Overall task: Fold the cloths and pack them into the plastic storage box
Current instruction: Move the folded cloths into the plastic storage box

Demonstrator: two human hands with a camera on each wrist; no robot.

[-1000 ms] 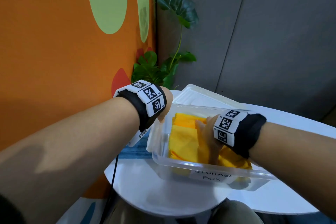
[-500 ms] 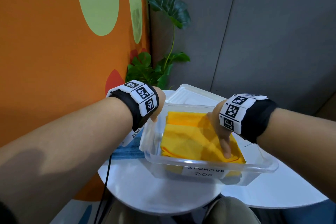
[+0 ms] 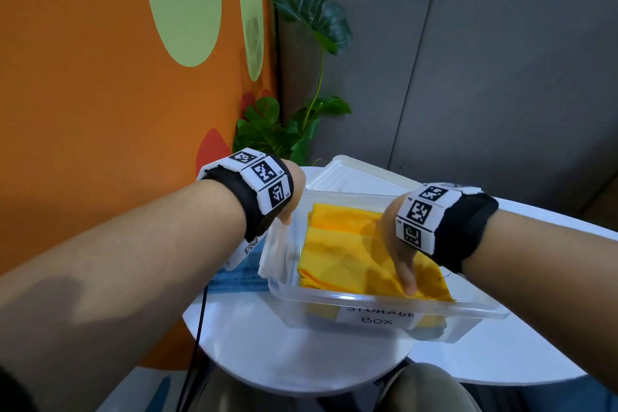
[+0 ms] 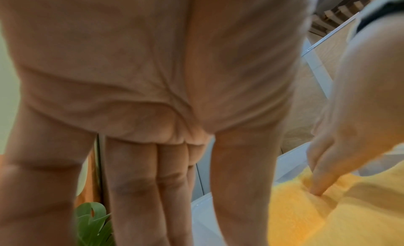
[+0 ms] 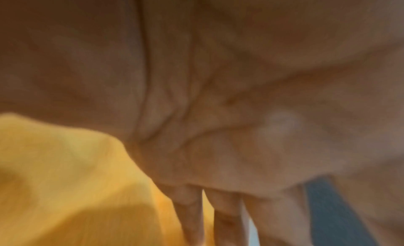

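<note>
A clear plastic storage box (image 3: 294,311) with a handwritten label stands on a round white table (image 3: 284,354). Folded yellow cloths (image 3: 337,254) lie inside it. My right hand (image 3: 398,254) reaches into the box and presses the top cloth (image 5: 65,180) down with straight fingers (image 5: 225,218), thumb near the front rim. My left hand (image 3: 294,192) is at the box's far left corner, thumb at the rim. In the left wrist view its fingers (image 4: 135,189) hang straight beside the box wall, and the right hand (image 4: 349,111) pokes into the yellow cloth (image 4: 328,223).
The box's clear lid (image 3: 351,174) lies just behind it. A blue cloth (image 3: 237,278) lies left of the box under my left wrist. A potted plant (image 3: 277,134) stands behind against the orange wall. A black cable (image 3: 200,328) hangs off the table's left edge.
My right hand has come up from deep in the box's middle and now presses the cloth nearer the right side. The left hand has stayed at the far left corner.
</note>
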